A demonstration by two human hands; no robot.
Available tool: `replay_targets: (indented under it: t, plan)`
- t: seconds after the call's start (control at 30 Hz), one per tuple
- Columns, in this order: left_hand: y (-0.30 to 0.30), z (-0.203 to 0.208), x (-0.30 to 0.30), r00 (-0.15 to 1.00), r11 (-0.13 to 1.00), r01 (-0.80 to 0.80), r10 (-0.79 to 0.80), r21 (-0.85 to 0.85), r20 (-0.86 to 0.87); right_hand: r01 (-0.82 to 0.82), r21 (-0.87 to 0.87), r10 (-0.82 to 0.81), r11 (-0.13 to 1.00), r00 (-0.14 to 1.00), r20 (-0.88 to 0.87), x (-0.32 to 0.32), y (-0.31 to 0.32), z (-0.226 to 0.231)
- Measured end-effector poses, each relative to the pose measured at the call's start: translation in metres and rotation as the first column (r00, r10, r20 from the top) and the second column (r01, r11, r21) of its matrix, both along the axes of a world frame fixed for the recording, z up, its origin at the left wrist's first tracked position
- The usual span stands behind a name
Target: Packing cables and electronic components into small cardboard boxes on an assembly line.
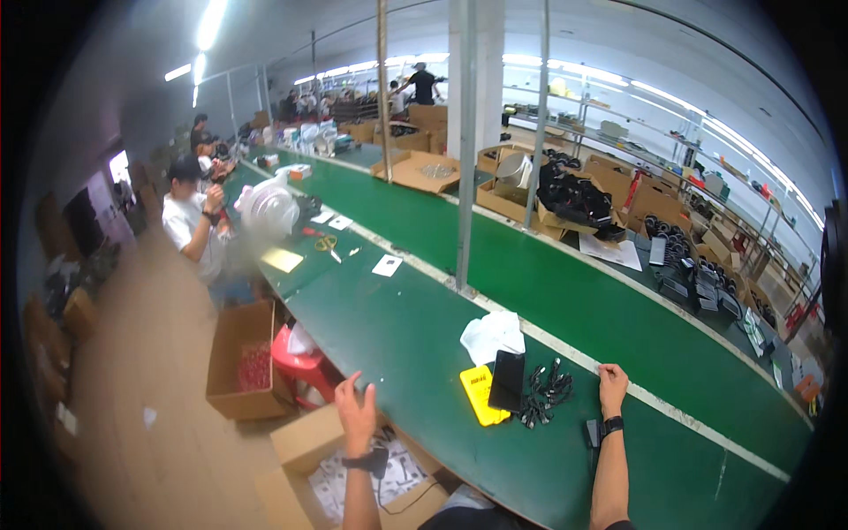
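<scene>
In the head view, left of the flat black rectangular phone [507, 382], the bare left hand [357, 420] is loosely spread and empty. Right of the phone, past the thin black bundled cables [549, 394], the bare right hand [613, 389] curls; whether it holds anything, I cannot tell.

Below and right of centre, we see the green desk [389, 331] bearing black cables [549, 395], a phone [507, 380], yellow packet [477, 394] and white bundle [491, 336]
</scene>
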State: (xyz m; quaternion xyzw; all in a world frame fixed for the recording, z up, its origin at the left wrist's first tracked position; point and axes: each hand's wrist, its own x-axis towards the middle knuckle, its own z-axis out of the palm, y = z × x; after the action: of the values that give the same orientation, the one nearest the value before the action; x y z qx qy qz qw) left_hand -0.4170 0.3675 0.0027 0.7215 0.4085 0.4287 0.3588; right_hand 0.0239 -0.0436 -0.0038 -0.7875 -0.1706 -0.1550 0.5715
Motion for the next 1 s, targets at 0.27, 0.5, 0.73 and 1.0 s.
replay_targets:
  t: [0.27, 0.5, 0.73, 1.0]
  plan:
    - [-0.001, 0.019, 0.080, 0.879, 0.960, -0.028, 0.157, 0.280, -0.451, 0.014, 0.123, 0.006, 0.992, 0.986, -0.165, -0.002, -0.007, 0.000]
    - [0.001, 0.012, 0.076, 0.890, 0.957, -0.053, 0.175, 0.284, -0.422, -0.034, 0.146, 0.065, 0.989, 0.975, -0.211, 0.001, -0.006, 0.001]
    - [-0.004, 0.016, 0.083, 0.894, 0.959, -0.021, 0.144, 0.281, -0.424, 0.005, 0.128, 0.024, 0.992, 0.975, -0.221, 0.006, -0.012, 0.001]
    - [0.001, 0.016, 0.076, 0.901, 0.961, -0.051, 0.163, 0.273, -0.403, -0.015, 0.162, 0.050, 0.987, 0.975, -0.215, 0.001, 0.004, 0.008]
